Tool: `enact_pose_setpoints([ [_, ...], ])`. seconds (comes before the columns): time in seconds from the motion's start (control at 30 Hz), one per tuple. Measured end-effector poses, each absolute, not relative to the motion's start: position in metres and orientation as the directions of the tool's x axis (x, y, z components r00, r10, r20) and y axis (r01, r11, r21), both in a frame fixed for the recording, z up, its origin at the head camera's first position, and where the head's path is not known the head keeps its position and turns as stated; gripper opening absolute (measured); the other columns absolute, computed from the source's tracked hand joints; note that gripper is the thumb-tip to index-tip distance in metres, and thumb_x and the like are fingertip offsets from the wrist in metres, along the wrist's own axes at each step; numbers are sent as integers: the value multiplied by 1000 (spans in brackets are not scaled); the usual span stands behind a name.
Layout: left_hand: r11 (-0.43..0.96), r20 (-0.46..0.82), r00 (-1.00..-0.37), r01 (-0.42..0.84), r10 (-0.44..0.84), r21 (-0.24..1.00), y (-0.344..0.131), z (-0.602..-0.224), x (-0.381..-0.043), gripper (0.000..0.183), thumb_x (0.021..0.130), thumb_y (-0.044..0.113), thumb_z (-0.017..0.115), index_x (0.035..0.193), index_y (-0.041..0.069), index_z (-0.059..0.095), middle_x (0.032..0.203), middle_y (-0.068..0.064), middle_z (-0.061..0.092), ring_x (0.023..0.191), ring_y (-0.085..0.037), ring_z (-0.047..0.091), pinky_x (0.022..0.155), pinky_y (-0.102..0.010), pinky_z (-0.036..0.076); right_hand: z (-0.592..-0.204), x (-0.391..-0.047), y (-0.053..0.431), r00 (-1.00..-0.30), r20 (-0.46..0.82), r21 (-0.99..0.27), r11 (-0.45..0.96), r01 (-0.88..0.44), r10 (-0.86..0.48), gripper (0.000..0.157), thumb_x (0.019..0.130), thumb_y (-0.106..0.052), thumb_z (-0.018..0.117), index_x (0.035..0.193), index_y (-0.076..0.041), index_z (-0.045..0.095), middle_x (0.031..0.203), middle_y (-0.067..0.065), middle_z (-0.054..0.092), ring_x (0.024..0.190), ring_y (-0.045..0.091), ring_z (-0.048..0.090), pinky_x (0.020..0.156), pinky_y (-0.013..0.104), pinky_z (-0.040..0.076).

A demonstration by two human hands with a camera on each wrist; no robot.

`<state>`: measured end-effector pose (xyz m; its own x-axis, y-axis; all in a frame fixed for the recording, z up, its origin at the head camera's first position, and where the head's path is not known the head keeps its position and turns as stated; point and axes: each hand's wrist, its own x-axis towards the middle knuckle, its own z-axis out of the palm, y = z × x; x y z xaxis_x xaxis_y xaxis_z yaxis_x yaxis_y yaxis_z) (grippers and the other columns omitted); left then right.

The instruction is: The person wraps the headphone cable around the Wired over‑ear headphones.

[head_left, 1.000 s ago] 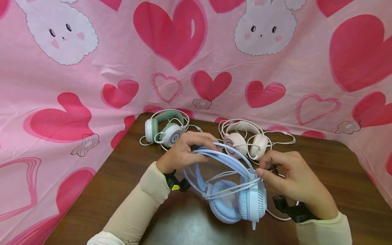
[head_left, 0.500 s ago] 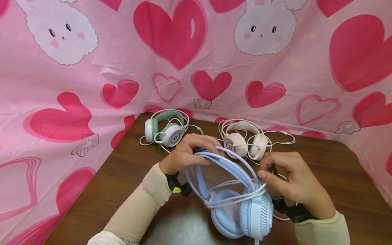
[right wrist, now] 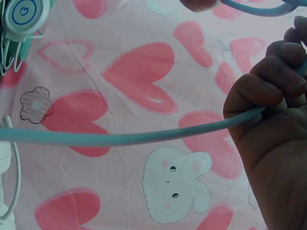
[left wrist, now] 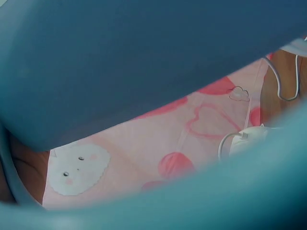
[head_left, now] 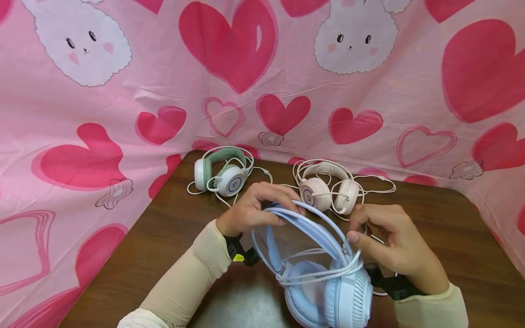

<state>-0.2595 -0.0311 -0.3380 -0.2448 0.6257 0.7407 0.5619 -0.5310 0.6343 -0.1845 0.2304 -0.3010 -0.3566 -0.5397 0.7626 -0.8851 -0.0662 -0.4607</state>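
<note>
Light blue headphones (head_left: 352,296) hang tilted over the near part of the table, ear cups downward. My left hand (head_left: 254,207) grips the top of their headband, thumb below and fingers over it. Close up, the padded band (left wrist: 120,62) fills much of the left wrist view. Several loops of cable wrap around the ear-cup arms. To the right of the headphones, my right hand (head_left: 389,241) holds the headphone cable (right wrist: 120,139); its fingers curl round it in the right wrist view.
White-and-green headphones (head_left: 231,180) lie at the back left of the brown table (head_left: 164,246), with cream-pink headphones (head_left: 316,193) at the back centre, just beyond my hands. Their cables spread loosely. A pink heart-and-rabbit cloth (head_left: 287,82) hangs behind the table.
The blue headphones have come lower and a little to the right, nearer to me. My left hand has shifted slightly down and right with them; the right hand has barely moved.
</note>
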Motion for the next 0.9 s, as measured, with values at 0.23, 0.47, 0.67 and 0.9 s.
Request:
enact_pose_setpoints([
  [0.23,-553,749,-252,541,613,634,-31,-338,-258,16,78,-8,60,93,-5,66,98,-25,66,95,-40,60,80,-49,49,-304,-187,228,-316,779,-454,-140,-880,-542,7,87,3,64,82,2,59,74,4,54,67,10,50,55,20,39],
  [0.47,-564,748,-325,503,579,655,-34,-340,-255,19,78,-6,56,95,-6,65,97,-28,65,101,-38,58,86,-46,47,-309,-193,228,-314,753,-455,-114,-883,-578,8,91,1,58,85,-2,62,76,3,56,69,11,51,59,22,40],
  [0.67,-581,742,-386,462,548,670,-33,-341,-254,30,75,-6,51,98,2,68,101,-20,67,102,-41,55,86,-41,45,-311,-199,225,-309,724,-488,-141,-861,-617,21,101,-15,51,86,-4,61,77,3,54,68,11,50,59,21,39],
  [0.9,-559,729,-457,468,510,685,-34,-342,-254,45,76,-5,50,102,22,73,106,-13,64,87,-29,57,64,-32,46,-324,-212,224,-316,713,-497,-133,-857,-626,37,104,-30,40,80,-9,58,77,3,55,68,11,51,59,22,40],
])
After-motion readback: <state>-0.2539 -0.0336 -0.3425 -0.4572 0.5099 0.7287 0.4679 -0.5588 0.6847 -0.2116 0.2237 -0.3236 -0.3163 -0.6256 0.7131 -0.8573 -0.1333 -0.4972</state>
